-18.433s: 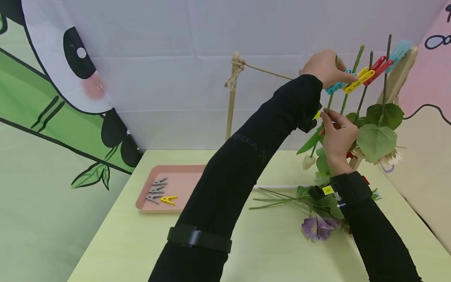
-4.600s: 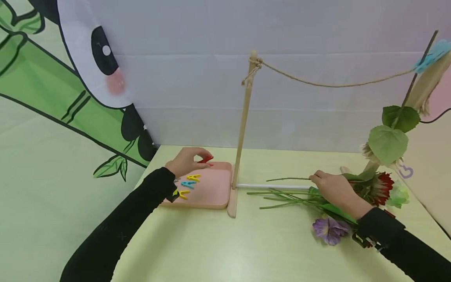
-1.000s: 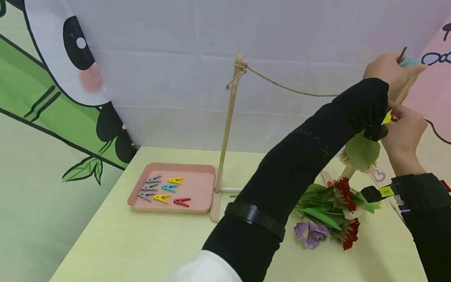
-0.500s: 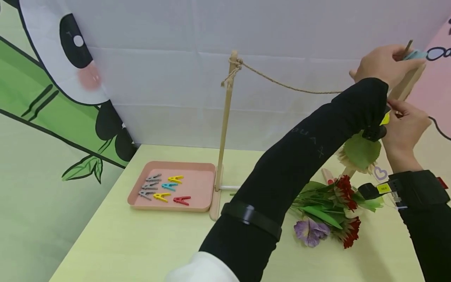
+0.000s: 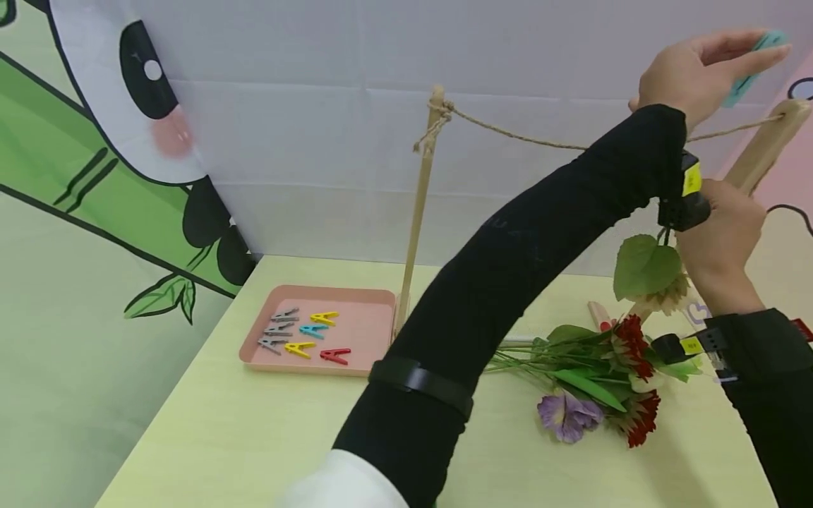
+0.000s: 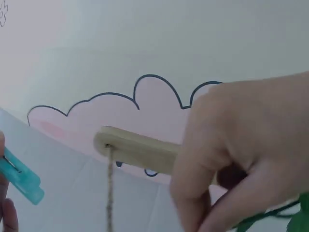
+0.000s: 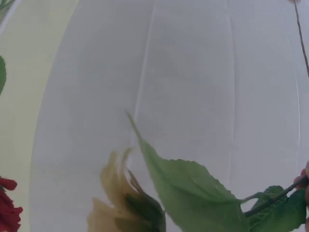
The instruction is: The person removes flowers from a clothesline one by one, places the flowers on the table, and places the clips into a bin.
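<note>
My left hand (image 5: 679,81) pinches a light blue clothespin (image 5: 749,74) above the right end of the twine (image 5: 527,141). In the left wrist view the clothespin (image 6: 21,179) is apart from the twine and the wooden post. Lower down, my right hand (image 5: 724,226) grips the stem of a cream flower, which hangs head down with a green leaf (image 5: 644,268). The right wrist view shows its petals (image 7: 113,198) and dark stem (image 7: 270,200), with fingertips just showing at the edge. Much of the stem in the head view is hidden behind the left wrist camera.
Twine runs between a left post (image 5: 422,204) and a thicker right post (image 5: 765,152). A pink tray (image 5: 356,303) at the left holds several grey, yellow, blue and red clothespins. Several flowers lie on the table at right, including a purple one (image 5: 569,416) and red ones (image 5: 641,420).
Flowers clipped along the twine earlier now lie on the table, and more clothespins are in the tray. In the last half second the blue clothespin has come off the twine, upward in my left hand.
</note>
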Tool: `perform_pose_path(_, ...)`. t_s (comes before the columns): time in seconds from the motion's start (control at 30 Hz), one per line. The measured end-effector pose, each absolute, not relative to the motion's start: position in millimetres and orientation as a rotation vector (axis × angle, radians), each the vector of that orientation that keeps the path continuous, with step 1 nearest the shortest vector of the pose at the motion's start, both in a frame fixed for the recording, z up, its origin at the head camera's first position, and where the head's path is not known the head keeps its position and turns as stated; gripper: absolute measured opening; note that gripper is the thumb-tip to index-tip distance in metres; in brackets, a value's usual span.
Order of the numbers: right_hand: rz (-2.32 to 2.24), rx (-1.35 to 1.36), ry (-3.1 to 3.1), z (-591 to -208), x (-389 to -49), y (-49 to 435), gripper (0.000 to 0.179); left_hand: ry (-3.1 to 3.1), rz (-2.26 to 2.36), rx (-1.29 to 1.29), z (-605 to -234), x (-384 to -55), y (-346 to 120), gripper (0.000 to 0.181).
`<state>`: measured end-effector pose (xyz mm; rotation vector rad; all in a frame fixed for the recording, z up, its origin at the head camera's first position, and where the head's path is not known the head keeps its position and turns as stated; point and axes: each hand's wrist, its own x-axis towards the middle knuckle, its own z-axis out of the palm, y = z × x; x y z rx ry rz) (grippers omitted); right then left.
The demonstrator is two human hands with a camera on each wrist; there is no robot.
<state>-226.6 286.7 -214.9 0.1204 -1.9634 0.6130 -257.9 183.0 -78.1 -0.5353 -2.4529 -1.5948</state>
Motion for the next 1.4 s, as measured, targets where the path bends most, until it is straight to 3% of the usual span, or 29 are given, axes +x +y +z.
perform_pose_path(0.17, 0.466, 0.338, -1.920, -224, -214, 273, 0.019, -2.448, -1.341, -0.732, -74, -264, 130, 0.040)
perform_pose_path(0.37, 0.209, 0.583, -1.847, -244, -207, 267, 0.026, -2.285, -1.280, -1.007, -127, -347, 61, 0.055)
perform_pose_path(0.43, 0.119, 0.674, -1.842, -252, -207, 268, 0.030, -2.276, -1.225, -1.018, -145, -333, 28, 0.053)
perform_pose_path(0.6, -0.096, 0.909, -1.891, -279, -207, 268, 0.042, -2.311, -1.063, -0.894, -173, -230, -52, 0.036)
perform_pose_path(0.7, -0.182, 1.022, -1.973, -298, -209, 266, 0.054, -2.339, -1.052, -0.812, -200, -212, -82, 0.033)
perform_pose_path(0.8, -0.249, 1.100, -2.037, -316, -210, 263, 0.057, -2.409, -1.044, -0.713, -232, -211, -105, 0.032)
perform_pose_path(1.1, -0.436, 1.198, -2.119, -353, -219, 253, 0.006, -2.635, -0.857, -0.501, -319, -239, -149, 0.029)
perform_pose_path(1.4, -0.596, 1.149, -2.187, -382, -234, 252, 0.016, -2.992, -0.581, -0.275, -378, -269, -157, 0.029)
